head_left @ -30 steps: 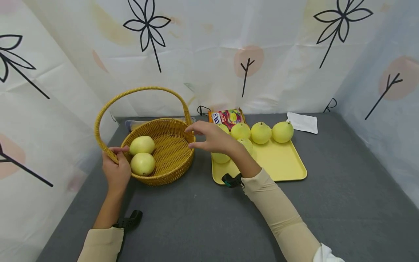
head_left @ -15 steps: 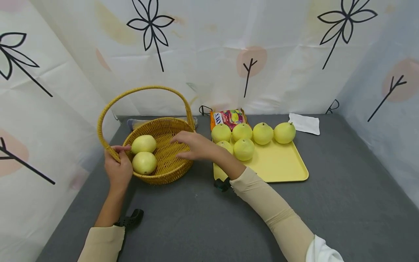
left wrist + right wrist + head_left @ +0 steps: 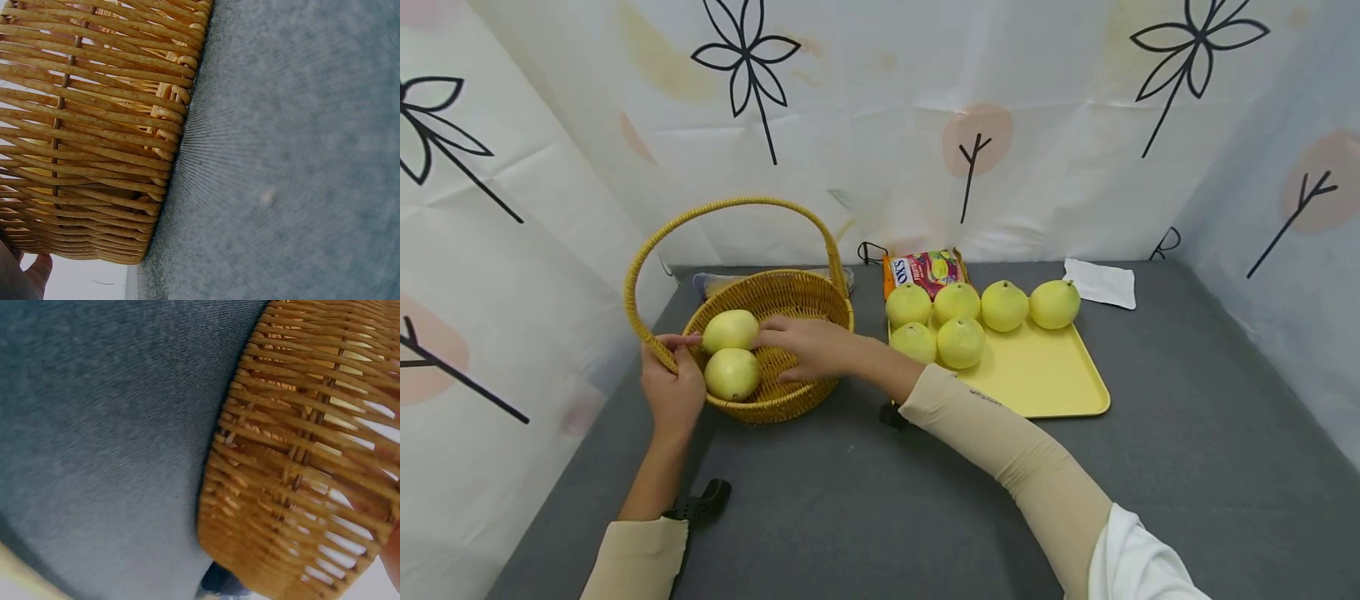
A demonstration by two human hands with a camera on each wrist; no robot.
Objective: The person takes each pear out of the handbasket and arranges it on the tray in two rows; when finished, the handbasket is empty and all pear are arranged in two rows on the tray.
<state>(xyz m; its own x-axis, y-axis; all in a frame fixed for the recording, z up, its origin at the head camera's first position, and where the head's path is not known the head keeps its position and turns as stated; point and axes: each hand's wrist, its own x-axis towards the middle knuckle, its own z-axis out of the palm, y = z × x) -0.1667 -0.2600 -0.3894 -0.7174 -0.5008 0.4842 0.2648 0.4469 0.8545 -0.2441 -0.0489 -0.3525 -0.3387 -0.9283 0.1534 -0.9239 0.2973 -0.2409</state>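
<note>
My left hand (image 3: pixel 672 385) grips the left side of a yellow wicker basket (image 3: pixel 797 404), at the foot of its tall arched handle (image 3: pixel 733 203). Two round, pale yellow-green fruits lie against that side inside, one rear fruit (image 3: pixel 730 331) and one front fruit (image 3: pixel 732 374). Over the right rim my right hand (image 3: pixel 812 348) reaches in, its fingertips right at the rear fruit and its thumb spread lower down. Both wrist views show the woven wall, the left wrist view its basket side (image 3: pixel 94 137) and the right wrist view its basket side (image 3: pixel 300 456).
A yellow tray (image 3: pixel 1037 379) right of the basket carries several similar fruits along its back and left. Behind it lie a colourful snack packet (image 3: pixel 927 271) and a white cloth (image 3: pixel 1101 283). A clear plastic packet (image 3: pixel 711 284) sits behind the basket. Patterned curtains enclose the dark grey table.
My right hand has moved left from the basket's right rim across its inside to the rear fruit. My left hand keeps its grip on the basket, which stays in place.
</note>
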